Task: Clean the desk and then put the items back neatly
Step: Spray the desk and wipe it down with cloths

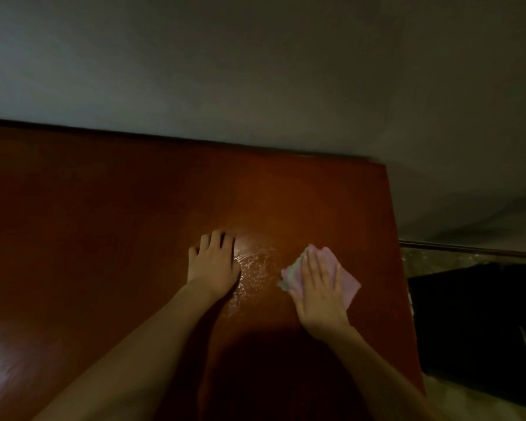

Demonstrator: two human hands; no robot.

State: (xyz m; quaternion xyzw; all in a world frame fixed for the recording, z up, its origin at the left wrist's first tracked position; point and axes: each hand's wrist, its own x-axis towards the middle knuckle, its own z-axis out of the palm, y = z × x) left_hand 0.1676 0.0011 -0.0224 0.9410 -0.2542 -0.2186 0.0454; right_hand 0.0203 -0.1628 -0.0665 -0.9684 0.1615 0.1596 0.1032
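Your right hand (319,294) lies flat on a pink cloth (345,282), fingers straight and together, pressing it down onto the reddish-brown desk (104,223) near the desk's right edge. The cloth sticks out past your fingertips and to both sides of the hand, its paler corner showing on the left. Your left hand (214,264) rests palm-down on the bare wood just to the left, fingers spread a little and holding nothing. Between the two hands the wood shines with wet streaks (252,268). Beyond the far edge of the desk is a plain grey wall (255,71). To the right of the desk, lower down, sits a dark object (468,329) that is too dim to make out.
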